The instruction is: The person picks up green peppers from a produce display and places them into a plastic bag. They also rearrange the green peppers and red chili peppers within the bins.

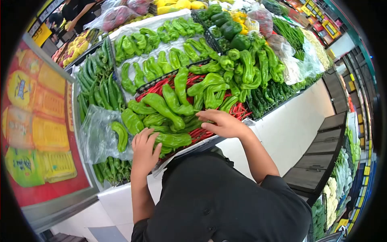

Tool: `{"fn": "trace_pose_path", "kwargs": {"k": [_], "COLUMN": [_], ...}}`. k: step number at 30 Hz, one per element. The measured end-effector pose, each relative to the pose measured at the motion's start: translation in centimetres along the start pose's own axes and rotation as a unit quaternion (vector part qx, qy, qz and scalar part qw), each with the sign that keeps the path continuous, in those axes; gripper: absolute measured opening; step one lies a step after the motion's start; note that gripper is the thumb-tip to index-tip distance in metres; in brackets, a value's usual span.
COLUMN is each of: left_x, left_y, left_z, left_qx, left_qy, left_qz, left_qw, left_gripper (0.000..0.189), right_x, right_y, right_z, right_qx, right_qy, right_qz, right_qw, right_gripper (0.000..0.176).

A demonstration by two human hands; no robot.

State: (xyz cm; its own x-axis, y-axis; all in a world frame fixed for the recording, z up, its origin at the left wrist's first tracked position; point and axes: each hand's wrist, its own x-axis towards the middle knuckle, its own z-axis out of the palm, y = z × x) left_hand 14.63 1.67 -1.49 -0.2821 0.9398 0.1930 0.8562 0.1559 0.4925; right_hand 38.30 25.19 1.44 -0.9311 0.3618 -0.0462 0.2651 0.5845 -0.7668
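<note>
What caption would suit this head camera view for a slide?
Bare left hand and bare right hand among long, curved, shiny green peppers heaped over thin red chilies.

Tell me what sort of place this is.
Most likely a supermarket's produce section: green peppers lie heaped together, cauliflowers sit off to the right, and a yellow price sign shows at upper left.

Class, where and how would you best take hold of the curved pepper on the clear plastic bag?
Probably a grip across the middle of the curved pepper, from above, with the nearby left hand, thumb and fingers along its long sides. It lies lengthwise on the plastic bag, its top uncovered.
</note>
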Motion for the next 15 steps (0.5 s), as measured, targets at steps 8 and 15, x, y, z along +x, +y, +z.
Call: {"fn": "trace_pose_path", "kwargs": {"k": [8, 15], "left_x": [-0.6, -0.8], "left_y": [0.4, -0.7], "left_z": [0.8, 0.2], "left_qx": [0.029, 0.023], "left_qy": [0.008, 0.056], "left_qz": [-0.007, -0.003], "left_qw": [1.000, 0.998], "left_gripper": [0.045, 0.044], "right_x": [2.4, 5.3], "right_y": [-2.6, -3.0], "right_z": [0.3, 4.2], "right_qx": [-0.104, -0.263], "right_qy": [0.103, 0.071], "right_qz": [-0.040, -0.081], "right_qw": [0.988, 0.959], "right_gripper": [0.036, 0.054]}}
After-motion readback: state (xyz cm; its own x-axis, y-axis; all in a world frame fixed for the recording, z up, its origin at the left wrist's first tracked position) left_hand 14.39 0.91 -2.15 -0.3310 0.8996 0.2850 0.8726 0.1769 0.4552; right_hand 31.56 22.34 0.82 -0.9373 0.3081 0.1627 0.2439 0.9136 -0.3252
